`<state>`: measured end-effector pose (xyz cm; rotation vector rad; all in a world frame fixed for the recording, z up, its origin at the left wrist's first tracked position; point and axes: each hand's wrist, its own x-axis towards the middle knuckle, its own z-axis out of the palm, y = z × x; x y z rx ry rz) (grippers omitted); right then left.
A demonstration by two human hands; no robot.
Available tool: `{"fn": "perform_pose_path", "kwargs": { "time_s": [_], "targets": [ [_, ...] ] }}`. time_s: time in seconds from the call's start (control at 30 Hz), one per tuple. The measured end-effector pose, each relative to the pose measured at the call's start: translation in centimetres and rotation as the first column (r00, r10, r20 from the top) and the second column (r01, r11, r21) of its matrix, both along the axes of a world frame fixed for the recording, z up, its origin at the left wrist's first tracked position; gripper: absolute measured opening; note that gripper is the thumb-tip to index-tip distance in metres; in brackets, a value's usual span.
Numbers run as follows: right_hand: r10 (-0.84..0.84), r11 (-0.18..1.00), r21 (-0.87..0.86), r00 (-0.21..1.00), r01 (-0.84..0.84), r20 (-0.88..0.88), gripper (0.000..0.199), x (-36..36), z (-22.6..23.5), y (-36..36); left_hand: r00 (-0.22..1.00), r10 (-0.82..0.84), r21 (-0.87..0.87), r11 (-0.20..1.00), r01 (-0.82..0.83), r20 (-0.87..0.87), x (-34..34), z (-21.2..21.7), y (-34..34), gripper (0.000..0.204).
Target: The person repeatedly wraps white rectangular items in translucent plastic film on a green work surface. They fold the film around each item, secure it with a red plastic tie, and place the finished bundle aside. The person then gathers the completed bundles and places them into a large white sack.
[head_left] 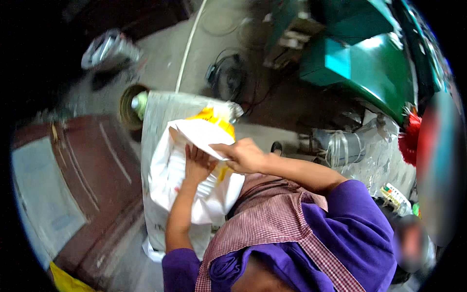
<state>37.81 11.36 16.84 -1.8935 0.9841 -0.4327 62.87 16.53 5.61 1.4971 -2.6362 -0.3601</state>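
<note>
Pinching the rim of the white bag (206, 207) with your right hand (244, 156), you rest your left hand (196, 165), fingers extended, inside its mouth. It lies on the counter (165, 103); expect limp, slippery film: grip a doubled fold.

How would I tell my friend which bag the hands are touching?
Find the pale grey tabletop in the middle. On it, in front of the purple shirt, is a big white bag. Only this one has the left hand in its open mouth and the right hand pinching its rim.
</note>
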Motion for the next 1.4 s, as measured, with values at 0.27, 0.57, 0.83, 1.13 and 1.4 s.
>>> {"fn": "perform_pose_path", "kwargs": {
  "time_s": [0.27,0.57,0.83,1.13,1.4],
  "targets": [
    [0.169,0.985,-0.045,0.98,-0.165,0.104,0.058,-2.4,-3.5,1.5,0.972,0.017,0.109,0.993,-0.044,0.233,7.8,-2.5,1.2,0.051],
    [-0.54,0.82,0.039,0.796,0.57,-0.273,0.048,-24.1,-13.3,9.9,0.458,0.614,-0.092,0.531,-0.842,-0.643,3.5,9.8,6.8,0.036],
    [-0.557,0.753,0.089,0.703,0.652,-0.443,0.052,-31.8,-19.2,8.6,0.939,-0.093,-0.316,0.948,-0.018,-0.331,-12.0,11.4,-4.1,0.039],
    [-0.783,0.279,0.033,0.247,0.96,-0.571,0.054,-43.9,-17.8,13.1,0.759,-0.401,-0.134,0.911,0.391,-0.512,-33.5,7.8,-18.0,0.055],
    [-0.829,0.103,0.081,0.13,0.991,-0.544,0.048,-44.9,-23.0,18.9,0.636,-0.61,-0.18,0.773,0.608,-0.472,-50.1,4.9,-24.4,0.056]
  ]
}}
